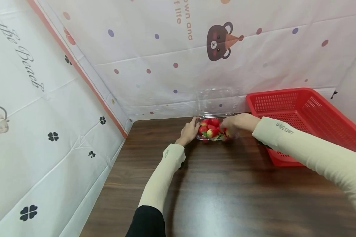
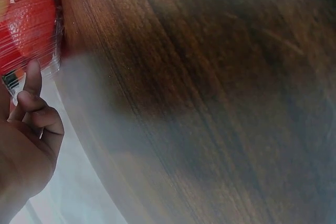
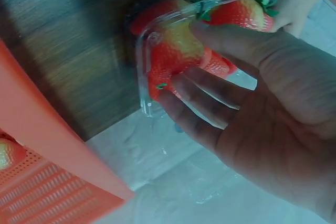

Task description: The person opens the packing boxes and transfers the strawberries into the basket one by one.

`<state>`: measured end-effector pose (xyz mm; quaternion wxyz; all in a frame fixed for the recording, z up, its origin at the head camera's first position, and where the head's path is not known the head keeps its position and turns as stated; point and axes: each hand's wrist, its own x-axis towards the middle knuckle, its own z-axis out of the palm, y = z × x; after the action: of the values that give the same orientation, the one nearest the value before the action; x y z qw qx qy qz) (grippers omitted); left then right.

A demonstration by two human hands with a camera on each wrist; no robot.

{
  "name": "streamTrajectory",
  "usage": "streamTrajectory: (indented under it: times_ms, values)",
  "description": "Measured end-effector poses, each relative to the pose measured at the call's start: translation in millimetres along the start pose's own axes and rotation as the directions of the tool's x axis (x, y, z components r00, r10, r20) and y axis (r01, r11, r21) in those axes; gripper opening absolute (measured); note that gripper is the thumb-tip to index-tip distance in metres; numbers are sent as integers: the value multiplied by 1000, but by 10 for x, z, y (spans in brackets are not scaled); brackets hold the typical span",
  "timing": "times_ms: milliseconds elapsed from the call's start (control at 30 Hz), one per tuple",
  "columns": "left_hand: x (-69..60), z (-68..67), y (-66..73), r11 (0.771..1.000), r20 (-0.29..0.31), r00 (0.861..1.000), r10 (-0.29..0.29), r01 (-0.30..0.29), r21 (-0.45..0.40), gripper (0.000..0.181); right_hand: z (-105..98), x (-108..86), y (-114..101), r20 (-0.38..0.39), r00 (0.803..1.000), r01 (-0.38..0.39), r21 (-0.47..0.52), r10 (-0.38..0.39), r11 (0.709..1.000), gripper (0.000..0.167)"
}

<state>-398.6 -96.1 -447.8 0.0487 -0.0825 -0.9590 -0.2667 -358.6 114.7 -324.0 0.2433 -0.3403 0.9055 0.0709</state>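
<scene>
A clear plastic box (image 1: 215,139) of red strawberries (image 1: 212,127) stands at the table's back edge, its transparent lid (image 1: 215,101) raised behind it. At the box's left side is the left hand (image 1: 189,132); in the left wrist view that hand (image 2: 31,140) has one fairly straight finger against the wall and the others bent. The right hand (image 1: 235,124) reaches into the right end. Seen from the right wrist, the hand (image 3: 262,87) has thumb and fingertips around a red and yellow strawberry (image 3: 178,45) inside the box.
A red perforated basket (image 1: 280,162) stands to the right of the box, partly under the right forearm. One strawberry (image 3: 10,154) lies in the basket in the right wrist view. Printed white sheets (image 1: 154,82) hang behind and left of the brown wooden table (image 1: 225,197).
</scene>
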Motion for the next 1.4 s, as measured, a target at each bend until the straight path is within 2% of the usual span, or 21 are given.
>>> streamTrajectory:
  times_ms: [133, 267, 400, 633, 733, 867, 1000, 1100, 1233, 1400]
  values:
    - [-5, 2, 16, 1000, -1, 1000, 6, -6, -11, 39, 49, -13, 12, -42, 999, -10, -93, 6, 996, 23]
    - [-4, 8, 24, 1000, 3, 1000, 8, -8, -7, 39, 97, -25, 32, -81, 997, -12, -152, 0, 988, 30]
    - [6, 15, 28, 1000, 1, 1000, 11, -11, -4, 40, 126, -22, 68, -119, 993, -1, -181, -21, 983, 37]
    - [13, 29, 26, 1000, -4, 1000, 18, -18, -16, 41, 137, 3, 118, -179, 981, 28, -223, -69, 974, 34]
    - [5, 27, 22, 1000, -6, 1000, 14, -14, -22, 40, 141, 29, 135, -187, 979, 43, -212, -83, 976, 25]
    - [3, 20, 15, 1000, -10, 1000, 12, -12, -28, 40, 132, 73, 146, -208, 975, 46, -144, -76, 988, 17]
    - [18, 38, 17, 1000, -6, 1000, 7, -7, -28, 41, 66, 71, 142, -257, 965, 42, -76, -60, 996, 17]
    - [29, 50, 19, 1000, -3, 1000, 10, -10, -27, 41, -35, 53, 148, -335, 939, 70, -38, -79, 997, 19]
    - [33, 54, 16, 999, -6, 1000, 15, -15, -34, 41, -200, 29, 180, -439, 894, 105, 5, -92, 994, 23]
    - [10, 75, 18, 999, -13, 1000, 4, -5, -32, 40, -372, -60, 315, -526, 845, 124, 25, -92, 992, 15]
